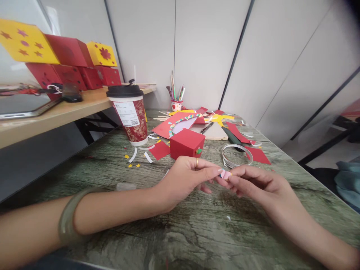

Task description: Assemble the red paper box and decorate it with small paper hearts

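Piece in pink (225, 174) lies long-axis sideways between both hands (181, 180).

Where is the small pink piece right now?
In the head view, right of centre, the small pink piece is held at the fingertips of the left hand and right hand, to the right and in front of the red box.

Table (197, 232) before you, shelf (87, 103) at left
Piece (225, 174) between left hand (182, 177) and right hand (263, 184); box (185, 144) beyond, cup (129, 123) left of box, ring (235, 165) right, brush pot (176, 105) behind.
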The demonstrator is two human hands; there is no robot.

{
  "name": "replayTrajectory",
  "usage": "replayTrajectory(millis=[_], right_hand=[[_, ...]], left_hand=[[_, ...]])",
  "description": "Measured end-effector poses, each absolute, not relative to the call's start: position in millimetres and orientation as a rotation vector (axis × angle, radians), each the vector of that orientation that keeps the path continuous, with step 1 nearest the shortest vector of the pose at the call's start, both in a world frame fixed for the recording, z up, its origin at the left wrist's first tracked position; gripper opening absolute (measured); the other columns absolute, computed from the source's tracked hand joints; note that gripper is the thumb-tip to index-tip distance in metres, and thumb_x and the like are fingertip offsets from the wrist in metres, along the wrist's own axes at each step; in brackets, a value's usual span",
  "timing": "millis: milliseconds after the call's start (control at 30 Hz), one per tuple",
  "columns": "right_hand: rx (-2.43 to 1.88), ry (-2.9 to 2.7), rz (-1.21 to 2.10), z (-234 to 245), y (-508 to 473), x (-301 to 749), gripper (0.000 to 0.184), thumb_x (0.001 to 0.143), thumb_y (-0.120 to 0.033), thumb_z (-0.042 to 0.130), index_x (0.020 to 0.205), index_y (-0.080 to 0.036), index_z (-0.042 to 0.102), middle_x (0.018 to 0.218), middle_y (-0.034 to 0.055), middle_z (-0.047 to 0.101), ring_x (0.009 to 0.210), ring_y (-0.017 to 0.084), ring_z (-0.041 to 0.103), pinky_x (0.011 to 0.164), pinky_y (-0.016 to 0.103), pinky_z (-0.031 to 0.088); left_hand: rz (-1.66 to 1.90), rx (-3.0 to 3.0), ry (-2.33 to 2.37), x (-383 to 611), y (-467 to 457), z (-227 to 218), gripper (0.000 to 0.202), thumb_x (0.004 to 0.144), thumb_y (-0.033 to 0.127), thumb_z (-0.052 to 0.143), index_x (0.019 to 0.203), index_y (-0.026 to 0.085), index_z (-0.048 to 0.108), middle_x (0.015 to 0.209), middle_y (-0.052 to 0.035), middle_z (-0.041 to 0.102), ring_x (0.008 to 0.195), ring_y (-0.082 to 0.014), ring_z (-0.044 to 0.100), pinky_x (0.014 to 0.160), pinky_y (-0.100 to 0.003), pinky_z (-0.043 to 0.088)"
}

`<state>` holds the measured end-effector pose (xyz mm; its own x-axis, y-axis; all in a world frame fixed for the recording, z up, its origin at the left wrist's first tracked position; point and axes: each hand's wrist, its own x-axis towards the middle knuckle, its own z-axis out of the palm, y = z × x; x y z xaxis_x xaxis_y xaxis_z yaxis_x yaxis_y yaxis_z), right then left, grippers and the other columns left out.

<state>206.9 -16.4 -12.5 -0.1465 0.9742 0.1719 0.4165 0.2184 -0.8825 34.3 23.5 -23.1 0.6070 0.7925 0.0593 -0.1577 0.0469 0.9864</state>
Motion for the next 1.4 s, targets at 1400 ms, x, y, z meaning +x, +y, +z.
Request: replayTrajectory(millis=[1400], right_hand=[[-1.378,-1.822,0.748,-14.7,-19.3,206.8,0.015,0.074,-0.032,0.059,0.079,-0.022,0.068,0.068,0.0,0.065,0.064,0.014,0.057,0.059,0.023,0.045]], left_hand=[[0.781,1.354,0.739,38.0,19.5,-21.4,0.019,0.066,0.03,0.066,0.076,0.014,0.065,0.071,-0.0034,0.066,0.071,-0.0124,0.059,0.058,-0.02,0.045]])
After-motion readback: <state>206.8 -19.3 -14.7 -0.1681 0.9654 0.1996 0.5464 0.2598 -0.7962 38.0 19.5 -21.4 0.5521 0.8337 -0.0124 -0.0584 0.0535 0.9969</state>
